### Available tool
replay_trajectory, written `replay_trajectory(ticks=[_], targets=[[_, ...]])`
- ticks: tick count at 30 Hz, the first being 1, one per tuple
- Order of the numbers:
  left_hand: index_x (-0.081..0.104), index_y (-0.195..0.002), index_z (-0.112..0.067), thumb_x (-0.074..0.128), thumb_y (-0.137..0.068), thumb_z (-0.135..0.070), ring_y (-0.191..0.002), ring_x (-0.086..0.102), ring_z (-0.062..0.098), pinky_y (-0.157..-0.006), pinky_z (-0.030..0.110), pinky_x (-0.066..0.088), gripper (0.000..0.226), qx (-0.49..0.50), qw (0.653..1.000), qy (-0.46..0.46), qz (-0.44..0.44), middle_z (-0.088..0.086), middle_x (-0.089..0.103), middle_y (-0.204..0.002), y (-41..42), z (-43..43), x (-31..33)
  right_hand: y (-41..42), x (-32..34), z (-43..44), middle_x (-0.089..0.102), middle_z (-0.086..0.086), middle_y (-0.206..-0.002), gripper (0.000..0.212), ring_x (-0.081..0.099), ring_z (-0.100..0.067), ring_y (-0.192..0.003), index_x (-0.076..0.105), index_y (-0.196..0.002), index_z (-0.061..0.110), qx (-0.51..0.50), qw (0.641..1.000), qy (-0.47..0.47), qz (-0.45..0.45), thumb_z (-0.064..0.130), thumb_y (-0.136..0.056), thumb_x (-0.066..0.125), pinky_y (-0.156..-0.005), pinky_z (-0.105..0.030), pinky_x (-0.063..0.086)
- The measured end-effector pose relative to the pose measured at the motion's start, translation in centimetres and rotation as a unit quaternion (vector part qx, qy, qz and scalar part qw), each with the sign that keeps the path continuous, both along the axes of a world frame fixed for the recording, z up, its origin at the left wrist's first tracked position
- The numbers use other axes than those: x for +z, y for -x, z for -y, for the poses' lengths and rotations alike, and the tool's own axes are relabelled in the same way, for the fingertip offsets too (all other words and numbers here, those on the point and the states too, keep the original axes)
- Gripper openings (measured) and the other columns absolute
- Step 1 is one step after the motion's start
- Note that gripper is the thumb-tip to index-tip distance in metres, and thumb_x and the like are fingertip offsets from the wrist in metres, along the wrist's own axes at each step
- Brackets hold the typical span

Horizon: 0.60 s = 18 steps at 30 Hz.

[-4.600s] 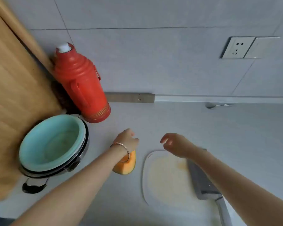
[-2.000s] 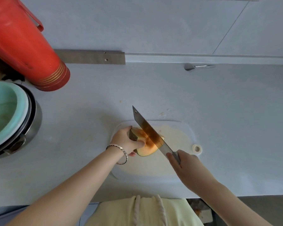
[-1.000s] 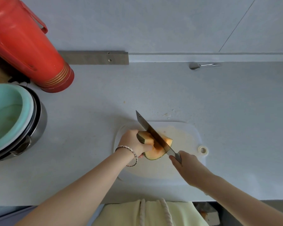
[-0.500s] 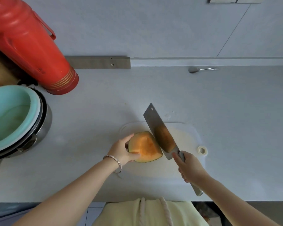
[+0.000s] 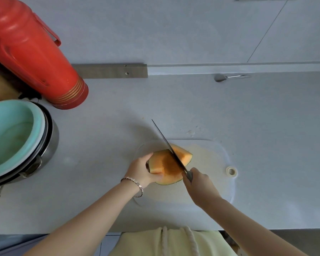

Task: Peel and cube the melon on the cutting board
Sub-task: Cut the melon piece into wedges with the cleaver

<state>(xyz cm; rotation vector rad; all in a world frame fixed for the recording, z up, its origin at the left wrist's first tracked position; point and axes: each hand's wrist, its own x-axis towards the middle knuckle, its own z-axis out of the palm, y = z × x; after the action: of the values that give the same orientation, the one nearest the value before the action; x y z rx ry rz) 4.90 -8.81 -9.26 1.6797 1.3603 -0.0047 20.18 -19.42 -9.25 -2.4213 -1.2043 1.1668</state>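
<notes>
Head view. Gripping the melon wedge point(image 5: 159, 162) at its left end with the left hand point(image 5: 141, 171), fingers point(image 5: 149, 157) curled round the rind, likely pinning it so that it cannot rock on its curved skin. Clenching the cleaver point(image 5: 172, 153) by its handle in the right hand point(image 5: 198, 182), fingers point(image 5: 196, 172) wrapped round it just right of the wedge. Running the blade edge-down across the orange flesh, between the two sets of fingers, tip pointing away from them; probably splitting the wedge into narrower slices before peeling. Holding the left fingertips clear to the left of the cutting line, apparently for safety. Resting the wedge on the cutting board point(image 5: 211, 159), directly under both hands. Seeing green rind on the wedge and no cubes: judging the task as early. Lying well beyond the fingers, far left: teal basin point(image 5: 11, 137) and red thermos point(image 5: 31, 52); ahead and right, by the wall: spoon point(image 5: 220, 77).
</notes>
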Motion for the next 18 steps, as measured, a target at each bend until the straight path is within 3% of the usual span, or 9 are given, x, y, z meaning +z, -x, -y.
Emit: replay_trajectory(ticks=[4, 7, 18], targets=[[0.037, -0.141, -0.021, 0.081, -0.067, -0.023, -0.107, 0.057, 0.017, -0.084, 0.018, 0.041, 0.086, 0.012, 1.000, 0.021, 0.009, 0.002, 0.060, -0.121, 1.4, 0.2, -0.8, -1.4, 0.4, -1.0, 0.046, 0.000, -0.059, 0.031, 0.040, -0.011, -0.044, 0.043, -0.071, 0.017, -0.123, 0.983, -0.023, -0.131, 0.035, -0.096, 0.043, -0.042, -0.023, 0.037], [0.039, -0.140, -0.020, 0.082, -0.066, -0.017, -0.099, 0.057, 0.014, -0.080, 0.017, 0.040, 0.086, 0.029, 0.998, 0.037, 0.032, -0.002, 0.061, -0.110, 1.9, 0.5, -1.2, -2.6, 1.4, -0.3, 0.043, -0.001, -0.053, 0.029, 0.037, -0.011, -0.036, 0.044, -0.072, 0.015, -0.187, 0.965, -0.025, -0.183, 0.033, -0.096, 0.045, -0.038, -0.021, 0.035], [0.033, -0.142, -0.026, 0.080, -0.068, -0.022, -0.108, 0.055, 0.017, -0.084, 0.019, 0.041, 0.087, 0.069, 0.997, 0.026, 0.035, 0.000, 0.058, -0.124, 0.7, 0.8, -1.8, -3.0, 0.4, 2.5, 0.036, 0.000, -0.055, 0.037, 0.031, -0.014, -0.047, 0.035, -0.065, 0.013, -0.124, 0.991, -0.016, -0.051, 0.031, -0.095, 0.045, -0.048, -0.026, 0.028]])
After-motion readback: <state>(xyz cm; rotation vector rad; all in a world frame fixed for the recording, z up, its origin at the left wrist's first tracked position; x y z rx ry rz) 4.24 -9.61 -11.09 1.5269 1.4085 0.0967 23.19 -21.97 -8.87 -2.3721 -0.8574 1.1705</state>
